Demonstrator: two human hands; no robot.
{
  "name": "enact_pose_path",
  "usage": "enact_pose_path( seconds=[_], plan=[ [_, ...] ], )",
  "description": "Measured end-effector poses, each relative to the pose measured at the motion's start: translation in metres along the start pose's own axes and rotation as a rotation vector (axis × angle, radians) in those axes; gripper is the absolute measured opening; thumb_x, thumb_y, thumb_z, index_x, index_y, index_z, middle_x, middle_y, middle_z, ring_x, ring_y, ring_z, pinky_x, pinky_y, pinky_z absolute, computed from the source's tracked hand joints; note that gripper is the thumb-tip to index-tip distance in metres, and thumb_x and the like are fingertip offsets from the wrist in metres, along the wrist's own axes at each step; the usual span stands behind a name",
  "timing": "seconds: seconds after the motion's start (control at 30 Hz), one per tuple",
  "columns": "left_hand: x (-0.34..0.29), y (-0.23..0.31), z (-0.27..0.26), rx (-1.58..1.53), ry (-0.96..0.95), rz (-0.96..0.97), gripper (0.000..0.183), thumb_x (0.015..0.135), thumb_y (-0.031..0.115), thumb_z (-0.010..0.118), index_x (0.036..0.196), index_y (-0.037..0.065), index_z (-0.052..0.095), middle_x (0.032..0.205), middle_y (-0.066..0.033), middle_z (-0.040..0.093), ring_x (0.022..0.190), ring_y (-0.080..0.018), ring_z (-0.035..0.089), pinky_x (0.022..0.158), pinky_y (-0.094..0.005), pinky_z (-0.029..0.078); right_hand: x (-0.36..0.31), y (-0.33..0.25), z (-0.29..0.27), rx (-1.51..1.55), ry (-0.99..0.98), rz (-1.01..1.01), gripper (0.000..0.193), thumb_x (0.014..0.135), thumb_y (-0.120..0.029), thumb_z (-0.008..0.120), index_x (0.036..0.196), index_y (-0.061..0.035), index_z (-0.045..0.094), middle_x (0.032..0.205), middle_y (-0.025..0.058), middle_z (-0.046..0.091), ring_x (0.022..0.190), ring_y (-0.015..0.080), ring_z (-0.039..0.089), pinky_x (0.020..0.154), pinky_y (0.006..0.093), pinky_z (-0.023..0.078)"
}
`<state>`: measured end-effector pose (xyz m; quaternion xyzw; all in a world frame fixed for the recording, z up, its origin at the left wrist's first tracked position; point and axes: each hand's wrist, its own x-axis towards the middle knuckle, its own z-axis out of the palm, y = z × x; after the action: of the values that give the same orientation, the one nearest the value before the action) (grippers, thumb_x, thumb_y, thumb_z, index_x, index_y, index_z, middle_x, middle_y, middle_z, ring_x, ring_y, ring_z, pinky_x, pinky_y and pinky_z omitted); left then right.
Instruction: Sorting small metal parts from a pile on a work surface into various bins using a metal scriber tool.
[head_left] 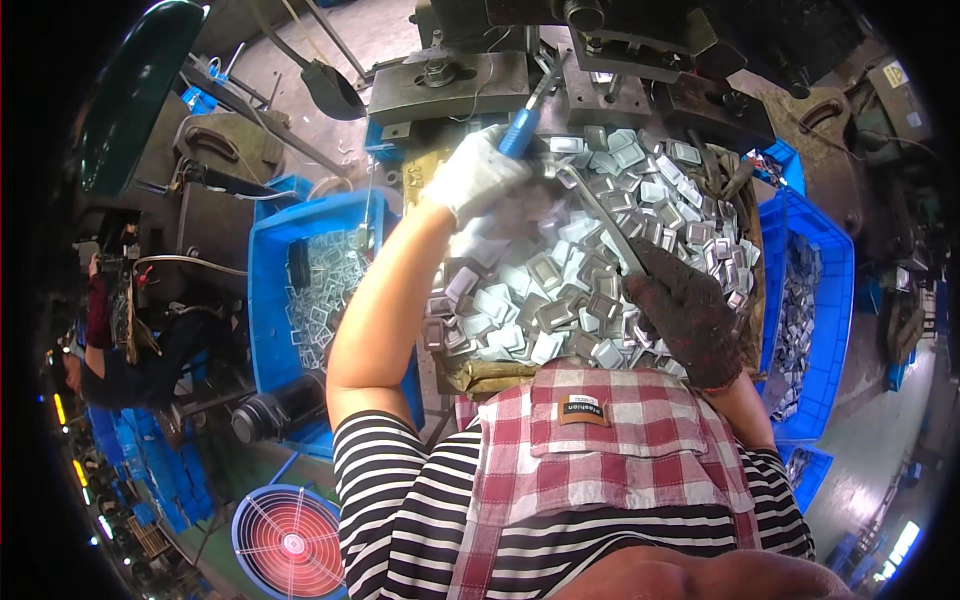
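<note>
My left hand [478, 172], in a white glove, is closed around a blue-handled tool [518, 135]; its thin metal end points up into the gap of the press, and its exact kind is unclear. A dark, stained glove covers my right hand [688, 312], which grips a long slim metal bar [605, 220] slanting up and left over the parts. Beneath both hands lies a heap of small rectangular metal shells [545, 275], some shiny, some dull grey. Blur hides the shells just below my left hand.
Press blocks [450, 85] with bolts stand at the far side. On the left is a blue crate [262, 330] of thin metal frames; on the right, another blue crate [835, 330] holds metal pieces. A red-and-blue fan [292, 543] stands low left. Another person's arm [97, 310] shows far left.
</note>
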<state>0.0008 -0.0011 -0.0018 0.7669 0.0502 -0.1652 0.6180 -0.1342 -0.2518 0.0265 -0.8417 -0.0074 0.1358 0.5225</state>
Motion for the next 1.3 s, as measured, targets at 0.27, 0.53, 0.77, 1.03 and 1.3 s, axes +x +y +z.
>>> enact_pose_path(
  seconds=[0.27, 0.53, 0.77, 1.03, 1.3],
  plan=[
    [0.046, -0.001, -0.024, 0.689, -0.192, 0.257, 0.025, 0.084, 0.013, 0.07, 0.107, 0.003, 0.07, 0.086, -0.0089, 0.072, 0.074, -0.0147, 0.064, 0.07, -0.0297, 0.051, 0.007, -0.002, -0.011, -0.054, -0.016, 0.066, 0.043, 0.094, -0.016, 0.065, 0.135, -0.0033, 0.059, 0.076, 0.0007, 0.066, 0.056, 0.004, 0.055, 0.051, 0.024, 0.045],
    [0.061, 0.081, -0.002, 1.257, -0.096, 0.117, 0.029, 0.094, 0.024, 0.057, 0.107, -0.001, 0.067, 0.105, -0.0222, 0.07, 0.098, -0.0379, 0.068, 0.086, -0.0438, 0.053, 0.028, -0.001, -0.019, -0.03, 0.392, 0.101, 0.038, 0.094, -0.026, 0.065, 0.128, -0.0073, 0.064, 0.07, -0.0005, 0.063, 0.059, 0.0039, 0.057, 0.055, 0.026, 0.048],
    [0.052, 0.04, -0.007, 1.049, 0.169, 0.23, 0.03, 0.093, 0.019, 0.055, 0.115, -0.002, 0.057, 0.102, -0.0262, 0.069, 0.096, -0.0391, 0.068, 0.088, -0.0456, 0.052, 0.072, -0.003, -0.001, 0.009, 0.401, -0.023, 0.035, 0.095, -0.021, 0.064, 0.127, -0.0074, 0.064, 0.08, -0.0006, 0.063, 0.058, 0.0056, 0.052, 0.053, 0.0236, 0.046],
    [-0.031, -0.036, -0.029, 1.139, -0.014, 0.309, 0.027, 0.08, 0.02, 0.072, 0.098, 0.002, 0.064, 0.092, -0.0226, 0.069, 0.091, -0.0398, 0.067, 0.082, -0.0466, 0.053, 0.098, 0.026, 0.003, -0.508, 0.54, -0.515, 0.032, 0.094, -0.02, 0.062, 0.123, -0.0076, 0.061, 0.1, 0.0224, 0.068, 0.09, 0.0406, 0.067, 0.078, 0.047, 0.052],
    [-0.041, -0.058, -0.013, 1.245, 0.167, 0.257, 0.025, 0.084, 0.016, 0.067, 0.104, 0.005, 0.059, 0.094, -0.0196, 0.068, 0.088, -0.039, 0.067, 0.079, -0.0461, 0.053, 0.055, 0.013, -0.024, -0.431, 0.557, -0.252, 0.037, 0.094, -0.021, 0.067, 0.126, -0.0058, 0.06, 0.077, 0.0122, 0.065, 0.069, 0.0223, 0.065, 0.065, 0.0348, 0.051]
  ],
)
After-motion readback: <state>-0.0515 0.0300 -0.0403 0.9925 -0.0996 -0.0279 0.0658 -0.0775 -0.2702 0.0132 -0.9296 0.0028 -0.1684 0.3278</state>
